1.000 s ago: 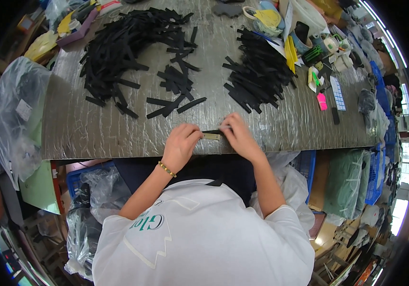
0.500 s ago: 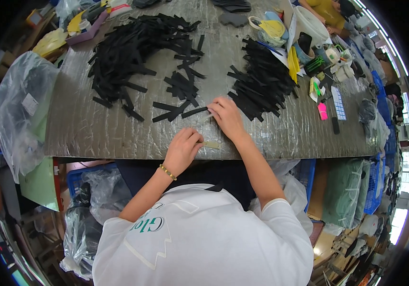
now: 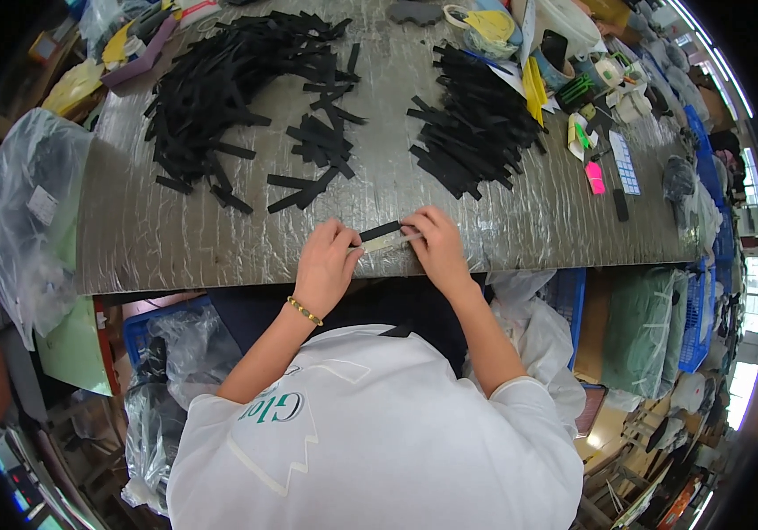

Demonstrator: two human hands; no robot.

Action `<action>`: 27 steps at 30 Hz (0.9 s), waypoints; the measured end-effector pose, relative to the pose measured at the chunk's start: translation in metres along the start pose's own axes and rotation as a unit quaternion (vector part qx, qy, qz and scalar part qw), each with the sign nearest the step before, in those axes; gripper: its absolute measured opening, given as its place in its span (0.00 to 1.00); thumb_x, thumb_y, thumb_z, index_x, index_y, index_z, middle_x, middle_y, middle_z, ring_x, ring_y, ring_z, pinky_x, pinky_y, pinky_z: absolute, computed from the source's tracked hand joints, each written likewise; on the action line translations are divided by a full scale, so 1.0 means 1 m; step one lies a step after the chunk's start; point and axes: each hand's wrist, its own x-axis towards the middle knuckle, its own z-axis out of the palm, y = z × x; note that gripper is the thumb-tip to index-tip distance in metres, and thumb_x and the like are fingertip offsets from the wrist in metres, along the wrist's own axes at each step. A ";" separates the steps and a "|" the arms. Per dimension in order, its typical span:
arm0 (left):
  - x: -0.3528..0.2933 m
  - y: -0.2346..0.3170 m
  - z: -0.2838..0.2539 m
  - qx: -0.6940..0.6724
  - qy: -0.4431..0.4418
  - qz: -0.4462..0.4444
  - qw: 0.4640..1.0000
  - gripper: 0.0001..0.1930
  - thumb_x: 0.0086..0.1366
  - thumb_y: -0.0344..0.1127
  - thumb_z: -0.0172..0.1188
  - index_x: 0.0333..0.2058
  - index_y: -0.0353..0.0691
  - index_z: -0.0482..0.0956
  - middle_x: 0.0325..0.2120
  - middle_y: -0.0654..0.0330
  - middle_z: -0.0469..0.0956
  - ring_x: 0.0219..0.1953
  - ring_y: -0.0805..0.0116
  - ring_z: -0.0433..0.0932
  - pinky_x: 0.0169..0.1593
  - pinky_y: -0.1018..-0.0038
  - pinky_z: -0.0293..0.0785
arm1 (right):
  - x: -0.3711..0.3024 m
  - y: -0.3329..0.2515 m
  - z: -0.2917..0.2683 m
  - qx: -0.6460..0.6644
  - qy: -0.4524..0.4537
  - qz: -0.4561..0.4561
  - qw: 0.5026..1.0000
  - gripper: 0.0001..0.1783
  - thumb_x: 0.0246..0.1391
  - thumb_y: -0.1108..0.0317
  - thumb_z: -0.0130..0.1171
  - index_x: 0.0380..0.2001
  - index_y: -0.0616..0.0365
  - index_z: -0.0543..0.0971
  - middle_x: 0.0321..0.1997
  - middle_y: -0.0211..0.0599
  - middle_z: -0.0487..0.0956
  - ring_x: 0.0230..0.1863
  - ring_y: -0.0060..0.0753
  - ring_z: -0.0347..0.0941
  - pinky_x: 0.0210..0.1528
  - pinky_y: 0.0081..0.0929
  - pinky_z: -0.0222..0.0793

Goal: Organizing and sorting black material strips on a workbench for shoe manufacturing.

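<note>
Between my hands a short black strip (image 3: 381,231) is stretched level near the table's front edge. My left hand (image 3: 326,263) pinches its left end, and my right hand (image 3: 437,249) grips its right end. Just below the strip, a pale, flat, ruler-like piece (image 3: 382,244) lies along it, touching the fingers. A thin whitish stick (image 3: 409,237) shows at my right fingertips; its kind is unclear. Beyond my left hand lies a small group of loose black strips (image 3: 319,141). Farther right is a denser pile of black strips (image 3: 481,132).
A large heap of black strips (image 3: 211,88) covers the table's (image 3: 246,252) far left. Cups, tape and tools crowd the far right, near a pink note (image 3: 595,177) and a dark bar (image 3: 621,206). A clear plastic bag (image 3: 30,212) hangs at the left edge.
My right hand has come nearer, bringing the black strip from the loose group. My left hand has taken its other end, and the strip now lies along the pale piece.
</note>
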 end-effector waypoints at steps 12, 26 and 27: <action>0.004 -0.010 0.009 -0.011 0.057 0.108 0.992 0.09 0.58 0.28 0.65 0.38 0.38 0.79 0.46 0.55 0.77 0.47 0.51 0.75 0.50 0.61 0.72 | -0.001 -0.018 -0.007 -0.036 -0.048 -0.067 0.996 0.15 0.52 0.64 0.68 0.44 0.53 0.82 0.52 0.33 0.78 0.47 0.41 0.74 0.50 0.37 0.66; 0.011 0.002 0.001 -0.004 0.019 0.087 0.996 0.08 0.58 0.29 0.66 0.35 0.38 0.77 0.36 0.57 0.77 0.44 0.53 0.75 0.49 0.62 0.71 | 0.005 0.003 -0.003 0.100 -0.059 -0.016 0.993 0.09 0.60 0.69 0.59 0.42 0.59 0.79 0.45 0.39 0.80 0.46 0.47 0.74 0.50 0.38 0.67; 0.010 0.001 0.001 -0.013 0.001 0.076 0.997 0.07 0.58 0.28 0.66 0.35 0.38 0.77 0.35 0.58 0.77 0.43 0.54 0.75 0.47 0.64 0.71 | 0.004 0.002 -0.005 0.099 -0.066 -0.009 0.993 0.10 0.61 0.69 0.58 0.44 0.59 0.78 0.45 0.40 0.80 0.47 0.48 0.74 0.51 0.38 0.67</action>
